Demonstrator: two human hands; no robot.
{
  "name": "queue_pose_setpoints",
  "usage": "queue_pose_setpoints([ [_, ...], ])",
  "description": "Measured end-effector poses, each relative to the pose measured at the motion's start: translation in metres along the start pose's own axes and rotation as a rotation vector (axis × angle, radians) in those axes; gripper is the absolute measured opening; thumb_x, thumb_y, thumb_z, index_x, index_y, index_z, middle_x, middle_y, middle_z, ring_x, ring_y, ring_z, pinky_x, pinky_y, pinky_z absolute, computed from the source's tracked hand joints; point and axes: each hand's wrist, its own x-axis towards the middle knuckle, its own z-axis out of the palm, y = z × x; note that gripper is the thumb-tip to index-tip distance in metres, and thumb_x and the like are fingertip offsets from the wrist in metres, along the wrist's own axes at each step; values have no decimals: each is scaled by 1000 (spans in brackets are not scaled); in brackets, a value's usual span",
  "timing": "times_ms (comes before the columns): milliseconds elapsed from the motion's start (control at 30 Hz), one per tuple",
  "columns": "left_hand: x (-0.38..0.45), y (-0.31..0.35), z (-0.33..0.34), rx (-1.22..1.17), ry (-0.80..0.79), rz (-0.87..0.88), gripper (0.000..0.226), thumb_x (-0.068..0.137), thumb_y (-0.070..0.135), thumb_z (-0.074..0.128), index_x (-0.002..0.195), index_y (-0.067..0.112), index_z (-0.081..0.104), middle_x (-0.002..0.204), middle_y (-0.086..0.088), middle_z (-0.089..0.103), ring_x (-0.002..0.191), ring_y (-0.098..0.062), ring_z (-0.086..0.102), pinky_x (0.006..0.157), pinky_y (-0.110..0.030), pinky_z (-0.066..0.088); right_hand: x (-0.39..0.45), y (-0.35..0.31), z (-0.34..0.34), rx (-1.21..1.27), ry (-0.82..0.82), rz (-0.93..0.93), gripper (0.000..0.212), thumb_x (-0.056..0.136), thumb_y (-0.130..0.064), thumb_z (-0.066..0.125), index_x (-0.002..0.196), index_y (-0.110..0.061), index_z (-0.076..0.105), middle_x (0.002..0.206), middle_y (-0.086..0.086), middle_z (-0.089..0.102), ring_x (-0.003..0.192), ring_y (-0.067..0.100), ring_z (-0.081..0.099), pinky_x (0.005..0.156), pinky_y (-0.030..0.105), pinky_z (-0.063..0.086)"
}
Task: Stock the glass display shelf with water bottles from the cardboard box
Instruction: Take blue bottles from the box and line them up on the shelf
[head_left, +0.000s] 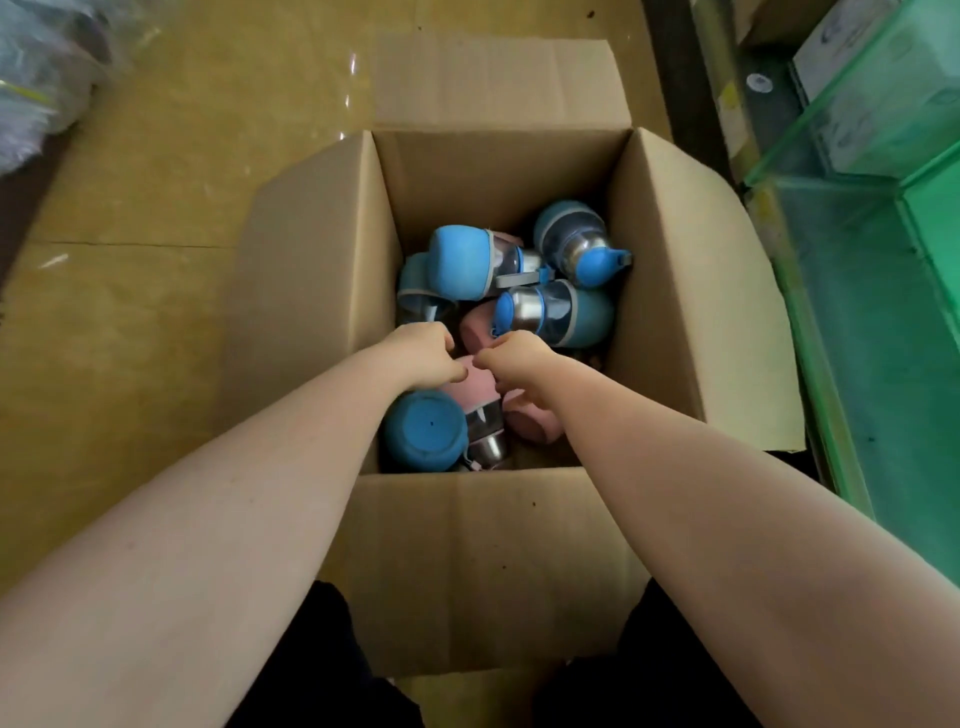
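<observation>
The cardboard box (322, 291) both hands reach into is plain brown corrugated stuff, matt and a bit scuffed, and it's sitting on a yellowish floor (156, 171) glossy enough to throw back streaks of light. Just past the fingers, the blue bottles (558, 312) have soft-looking matt sleeves, clear shiny plastic bodies and brushed metal collars, while the pink bottle (475, 387) under the hands looks matt too. Off to the right, the glass shelf (852, 218) is smooth, green-tinted and see-through.
</observation>
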Motion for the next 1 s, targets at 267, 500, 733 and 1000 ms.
queue_pose_setpoints([
  [267, 5, -13, 5, 200, -62, -3, 48, 86, 35, 60, 125, 7, 56, 126, -13, 57, 97, -22, 52, 86, -32, 43, -3, 3, 6, -48, -119, 12, 42, 95, -21, 50, 132, -4, 46, 123, 20, 55, 100, 32, 61, 80, 43, 57],
  [500, 11, -8, 24, 286, -147, 13, 56, 83, 38, 65, 129, 10, 49, 123, -9, 57, 107, -23, 56, 84, -30, 45, -7, 1, 7, -26, -199, 11, 44, 95, -21, 51, 133, 1, 43, 129, 20, 51, 104, 35, 61, 85, 44, 55],
  [733, 14, -6, 29, 368, -256, 5, 71, 82, 40, 67, 140, 12, 38, 134, -9, 49, 116, -24, 53, 91, -32, 47, 2, 7, 2, -12, -197, 38, 44, 97, -18, 47, 137, -2, 39, 133, 19, 50, 103, 33, 61, 86, 46, 55],
  [1000, 17, -7, 48, 600, -350, 29, 96, 76, 43, 72, 150, 28, 13, 147, -12, 21, 131, -33, 33, 104, -40, 41, 7, 11, -4, 53, -244, 87, 49, 96, -21, 49, 141, -5, 34, 131, 19, 52, 109, 33, 59, 82, 44, 56],
])
